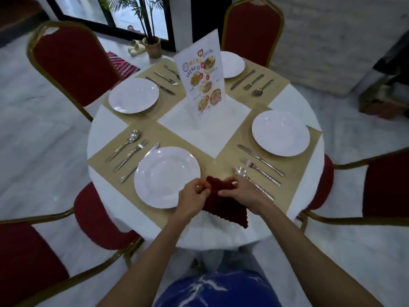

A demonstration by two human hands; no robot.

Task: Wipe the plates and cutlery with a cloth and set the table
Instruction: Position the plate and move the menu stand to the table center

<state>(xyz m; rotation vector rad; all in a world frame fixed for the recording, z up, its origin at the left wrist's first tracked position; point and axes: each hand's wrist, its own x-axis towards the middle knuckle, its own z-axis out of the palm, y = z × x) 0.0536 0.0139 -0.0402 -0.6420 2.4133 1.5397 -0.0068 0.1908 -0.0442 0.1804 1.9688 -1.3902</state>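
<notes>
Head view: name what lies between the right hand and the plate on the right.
Head view: a spoon, a fork and a knife lie side by side on the tan mat between the right hand and that plate.

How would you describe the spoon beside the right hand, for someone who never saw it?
On the round white table, find the placemat on the person's right. Of its three cutlery pieces, the spoon lies closest to the red cloth, its bowl beside the right hand.

Bare left forearm (155,251), bare right forearm (294,240), bright blue top (218,291) with white streaks, blurred pale grey-blue trousers (223,259)
</notes>
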